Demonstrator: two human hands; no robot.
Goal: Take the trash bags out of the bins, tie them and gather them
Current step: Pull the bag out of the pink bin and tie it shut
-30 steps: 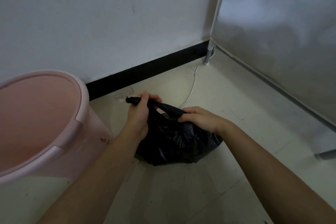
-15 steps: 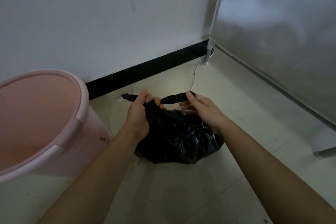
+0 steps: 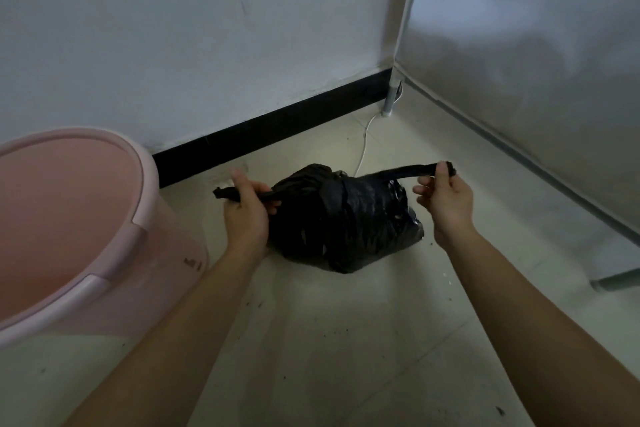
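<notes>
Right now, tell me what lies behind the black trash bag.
A white cable runs over the floor from behind the black trash bag toward a metal leg at the black baseboard. The bag covers the cable's near end.

Dim corner: white wall over black baseboard, pale speckled floor, grey panel at right.
</notes>
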